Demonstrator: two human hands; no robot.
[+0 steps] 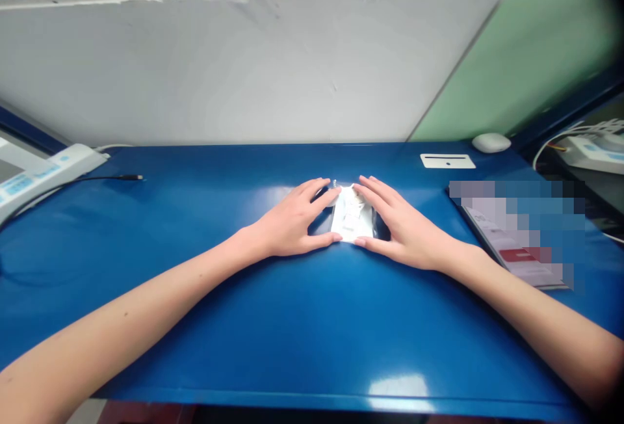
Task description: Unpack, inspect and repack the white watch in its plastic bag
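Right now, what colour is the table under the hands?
Glossy blue table, shown in the head view.

Packet on table, between hands.

- No text, brand or number can be read anywhere in the view;
- the small white packet at the centre of the surface carries faint print, too small to make out;
- the white card at 2 o'clock shows only a dark line and a dot;
- the papers at 3 o'clock are blurred out;
- the white device at 9 o'clock has blue label patches, unreadable.
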